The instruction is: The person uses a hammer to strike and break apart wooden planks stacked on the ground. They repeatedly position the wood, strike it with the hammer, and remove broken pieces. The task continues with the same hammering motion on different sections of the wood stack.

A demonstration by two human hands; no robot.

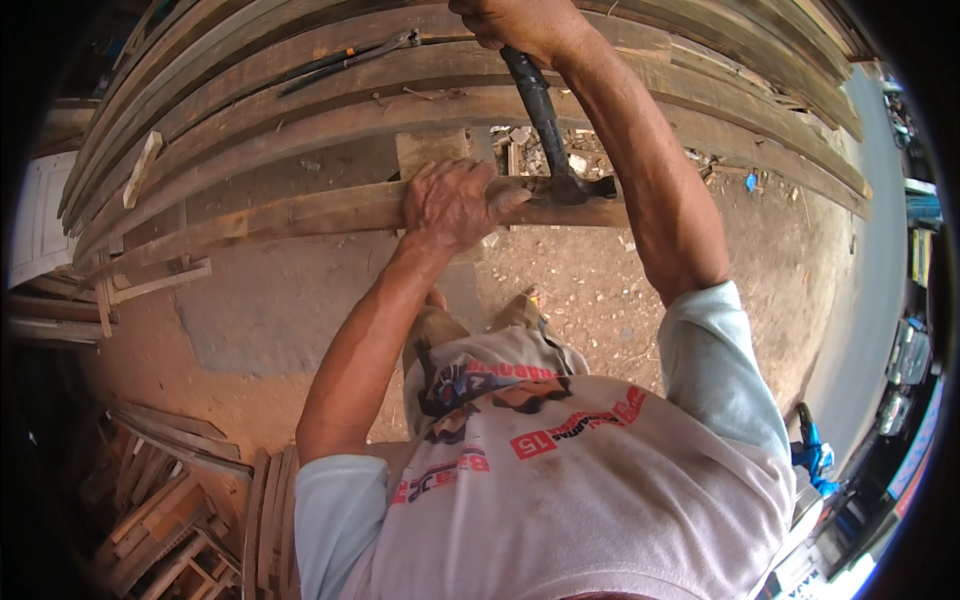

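Note:
My right hand (pixel 525 25), at the top of the view, is closed round the dark handle of a claw hammer (pixel 543 115). The hammer's head rests on a long, narrow wooden beam (pixel 310 212), near that beam's right end. To the left of the head, my left hand (pixel 445 203) grips the beam from above, its thumb pointing along the wood toward the hammer. A short, wide piece of wood (pixel 432 150) lies just beyond my left hand, partly covered by it. Whether a nail sits under the hammer cannot be made out.
Several long planks (pixel 400 110) run side by side beyond the beam. On them lies a thin tool with dark handles (pixel 350 62). Wood offcuts (pixel 160 520) are heaped at lower left. Below is dirt ground (pixel 590 290) with debris; a road (pixel 870 270) with vehicles runs at right.

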